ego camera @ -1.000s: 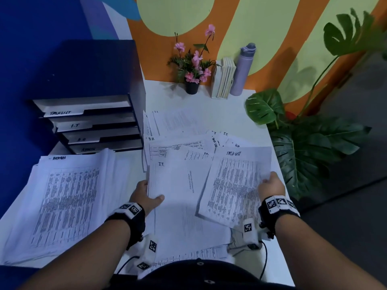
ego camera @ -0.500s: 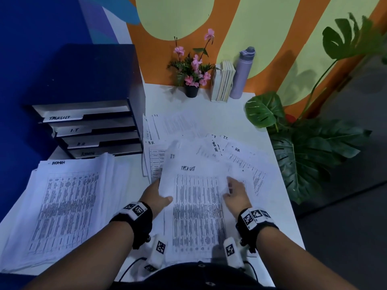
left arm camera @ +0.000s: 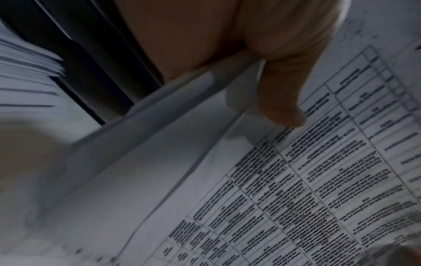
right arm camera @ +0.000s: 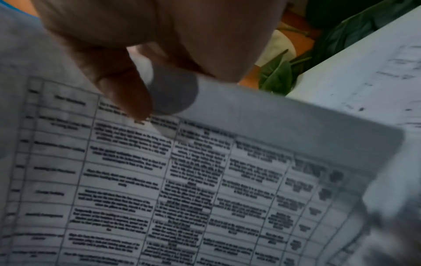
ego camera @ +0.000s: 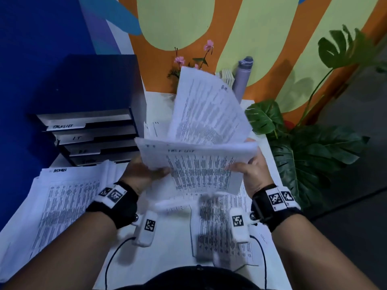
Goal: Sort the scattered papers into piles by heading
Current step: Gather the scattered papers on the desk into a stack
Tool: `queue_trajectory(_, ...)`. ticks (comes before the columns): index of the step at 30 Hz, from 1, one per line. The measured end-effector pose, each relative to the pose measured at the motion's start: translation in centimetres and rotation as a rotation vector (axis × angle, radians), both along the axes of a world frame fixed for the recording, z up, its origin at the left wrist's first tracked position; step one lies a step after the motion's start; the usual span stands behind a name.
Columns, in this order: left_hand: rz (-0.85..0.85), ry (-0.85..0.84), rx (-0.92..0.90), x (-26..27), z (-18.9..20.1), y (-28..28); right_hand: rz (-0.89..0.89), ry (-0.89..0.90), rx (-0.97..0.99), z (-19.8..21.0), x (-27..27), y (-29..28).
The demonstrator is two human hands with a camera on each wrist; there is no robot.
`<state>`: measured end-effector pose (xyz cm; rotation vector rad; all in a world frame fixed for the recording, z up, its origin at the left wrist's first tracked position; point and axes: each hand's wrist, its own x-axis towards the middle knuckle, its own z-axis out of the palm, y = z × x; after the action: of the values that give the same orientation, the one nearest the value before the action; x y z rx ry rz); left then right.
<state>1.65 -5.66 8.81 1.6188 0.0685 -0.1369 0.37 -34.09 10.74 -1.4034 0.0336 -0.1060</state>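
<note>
The left hand (ego camera: 144, 174) and the right hand (ego camera: 252, 172) hold a thin sheaf of white printed sheets (ego camera: 201, 164) lifted above the white desk (ego camera: 173, 237), each hand pinching one side edge with the thumb on top and the fingers underneath; the wrist views confirm the left thumb (left arm camera: 282, 100) and the right thumb (right arm camera: 127, 93) pressed onto the printed table. The top sheet carries the handwritten heading "TASK LIST" near its upper edge, above rows of small tabular print that is too blurred to read. One further white sheet (ego camera: 207, 105) stands curled upward behind the sheaf, its heading not legible. At the left of the desk lies a thick pile of white printed papers (ego camera: 62, 201) headed "ADMIN". Behind that pile stands a dark blue tiered paper tray (ego camera: 88, 130); its top shelf tab reads "TASKLIST", the second "IT", and the two lower tabs cannot be read. More loose printed sheets (ego camera: 222, 227) lie flat on the desk beneath the hands, and a sheet further back shows the letters "IT". At the rear of the desk stand a pink artificial flower arrangement (ego camera: 194, 57), a row of pale upright books (ego camera: 227, 77) and a lilac drinking bottle (ego camera: 241, 76). A large green monstera plant (ego camera: 310, 151) stands to the right of the desk. The wall is painted in orange, pale green and blue shapes.
</note>
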Motion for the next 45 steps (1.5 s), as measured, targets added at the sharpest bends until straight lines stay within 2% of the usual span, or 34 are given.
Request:
queue_trajectory(2,-0.031,0.028,0.004,-0.5,-0.6,0.4,0.016,0.063,-0.033,-1.1,-0.5,-0.1)
queue_trajectory(6,0.007,0.009,0.236,-1.1,-2.1,0.3,0.070,0.154,-0.105,-2.8,-0.9,0.4)
queue_trajectory(9,0.059,0.056,0.131,-1.1,-2.5,0.2,0.098,0.176,-0.138,-3.1,-0.8,1.1)
queue_trajectory(15,0.062,0.045,0.088,-1.1,-1.8,-0.4,0.108,0.109,-0.071,-2.3,-0.3,1.5)
queue_trajectory(17,0.129,0.013,0.113,-1.0,-1.3,-1.2,0.064,0.089,-0.084,-1.6,-0.1,2.1)
queue_trajectory(21,0.246,-0.050,-0.077,-0.6,-0.1,-2.2,-0.043,0.027,-0.003,-0.5,0.2,3.1)
queue_trajectory(25,0.162,-0.076,-0.155,-0.6,0.4,-2.3,-0.067,-0.011,0.014,0.4,-0.2,3.5)
queue_trajectory(27,0.140,-0.079,-0.135,-0.5,-0.2,-2.0,-0.038,0.005,0.049,0.4,-0.6,3.6)
queue_trajectory(35,0.307,0.026,-0.178,0.3,-2.2,-2.3,-0.004,0.079,0.086,-0.4,-0.6,4.1)
queue_trajectory(40,0.287,-0.019,-0.270,0.3,-1.3,-3.8,-0.039,0.158,0.085,-0.6,-0.5,5.2)
queue_trajectory(43,0.296,-0.034,-0.321,0.5,-0.1,-3.1,-0.072,0.187,0.033,-1.0,-0.3,4.9)
queue_trajectory(45,0.296,-0.039,-0.337,0.7,0.2,-2.1,0.013,0.183,-0.153,-1.5,-0.3,4.6)
